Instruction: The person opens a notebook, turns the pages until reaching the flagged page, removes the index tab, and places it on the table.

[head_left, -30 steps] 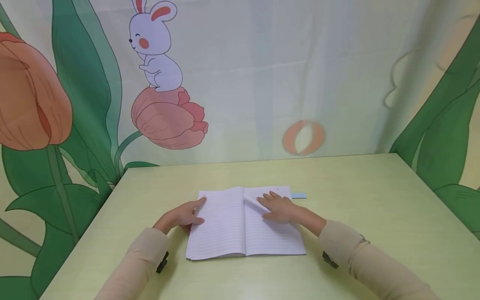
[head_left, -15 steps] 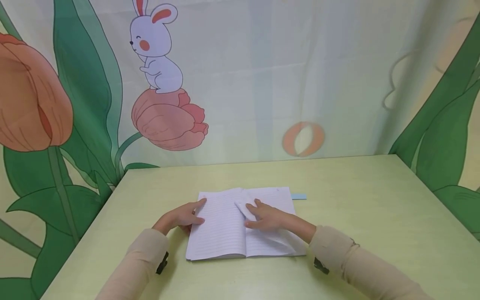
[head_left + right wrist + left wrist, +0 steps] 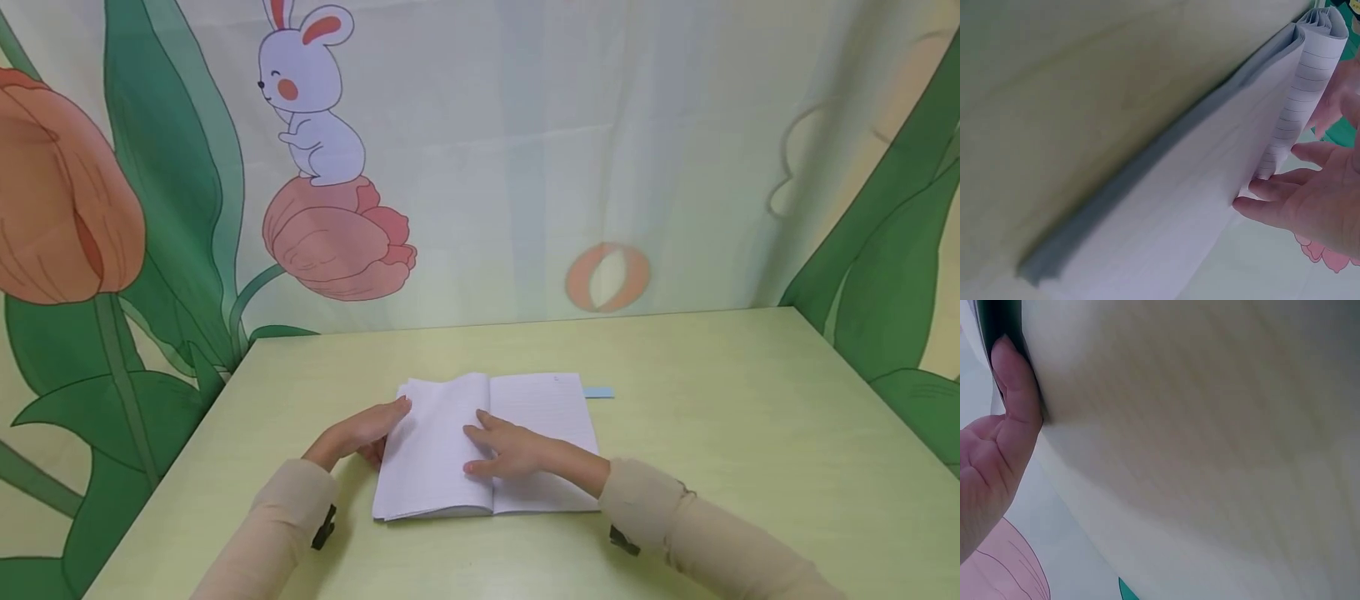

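An open notebook (image 3: 536, 400) with lined white pages lies on the table. At its left edge my left hand (image 3: 363, 429) grips the stacked pages; in the left wrist view a finger runs along the dark cover (image 3: 997, 322). My right hand (image 3: 517, 450) has its fingers spread across the pages near the centre fold. The leaf (image 3: 431, 467) under those fingertips lies over the left side, slightly wavy at the top. From the right wrist view, the right fingertips (image 3: 1247, 203) touch the paper by the fold, and the bowed page edges show.
A light blue strip (image 3: 598, 392) sticks out past the notebook's upper right edge. The pale yellow-green table (image 3: 712, 375) reaches back to a hanging cloth (image 3: 487, 208) printed with a rabbit, tulips and leaves.
My right hand has swept leftward from the right page to the fold, turning a leaf over onto the left side. The left hand stays at the left edge.
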Action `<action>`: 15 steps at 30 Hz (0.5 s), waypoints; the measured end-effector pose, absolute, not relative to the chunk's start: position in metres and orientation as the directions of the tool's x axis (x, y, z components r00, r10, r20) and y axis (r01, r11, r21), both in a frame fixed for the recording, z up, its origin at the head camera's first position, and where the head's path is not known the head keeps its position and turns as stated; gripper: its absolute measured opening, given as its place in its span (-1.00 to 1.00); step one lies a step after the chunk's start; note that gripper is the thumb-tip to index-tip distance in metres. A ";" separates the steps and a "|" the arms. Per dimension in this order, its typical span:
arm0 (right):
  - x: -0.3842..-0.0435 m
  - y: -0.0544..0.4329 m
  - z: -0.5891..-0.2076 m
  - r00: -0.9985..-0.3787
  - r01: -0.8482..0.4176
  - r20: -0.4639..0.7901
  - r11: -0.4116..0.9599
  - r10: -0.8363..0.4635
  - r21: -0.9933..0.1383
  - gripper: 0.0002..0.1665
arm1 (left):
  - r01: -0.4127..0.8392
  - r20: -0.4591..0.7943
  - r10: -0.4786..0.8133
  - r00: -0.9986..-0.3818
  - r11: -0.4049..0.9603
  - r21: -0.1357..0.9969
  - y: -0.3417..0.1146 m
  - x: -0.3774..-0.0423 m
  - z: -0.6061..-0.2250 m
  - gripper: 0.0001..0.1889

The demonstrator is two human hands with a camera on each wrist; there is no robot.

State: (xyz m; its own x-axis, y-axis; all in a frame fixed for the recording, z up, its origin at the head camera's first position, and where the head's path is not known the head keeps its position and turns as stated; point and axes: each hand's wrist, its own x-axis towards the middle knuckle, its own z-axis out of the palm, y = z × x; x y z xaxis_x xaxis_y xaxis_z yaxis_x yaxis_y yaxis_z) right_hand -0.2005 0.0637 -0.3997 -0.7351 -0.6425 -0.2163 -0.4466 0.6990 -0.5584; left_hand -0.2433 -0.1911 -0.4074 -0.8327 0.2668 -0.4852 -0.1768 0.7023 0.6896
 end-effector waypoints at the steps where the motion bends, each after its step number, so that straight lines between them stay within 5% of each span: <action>1: -0.200 0.063 -0.399 -0.731 -0.456 -0.215 0.698 -0.648 -0.552 -0.25 | -0.165 -0.481 0.269 -0.834 0.710 0.684 -0.191 -0.243 -0.408 -0.29; 9: -0.201 0.064 -0.396 -0.679 -0.547 -0.213 0.678 -0.703 -0.491 -0.32 | -0.117 -0.444 0.295 -0.846 0.711 0.694 -0.194 -0.243 -0.412 -0.02; 15: -0.208 0.079 -0.397 -0.702 -0.535 -0.220 0.706 -0.677 -0.464 -0.27 | -0.108 -0.441 0.313 -0.841 0.701 0.705 -0.195 -0.242 -0.412 -0.02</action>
State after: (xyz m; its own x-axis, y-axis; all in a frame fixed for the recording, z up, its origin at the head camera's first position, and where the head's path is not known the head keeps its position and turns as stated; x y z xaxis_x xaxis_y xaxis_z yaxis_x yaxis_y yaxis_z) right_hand -0.2083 0.0793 -0.3972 -0.7023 -0.6772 -0.2195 -0.5355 0.7057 -0.4639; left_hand -0.2424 -0.1946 -0.4125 -0.8414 0.3129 -0.4407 -0.1084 0.7012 0.7047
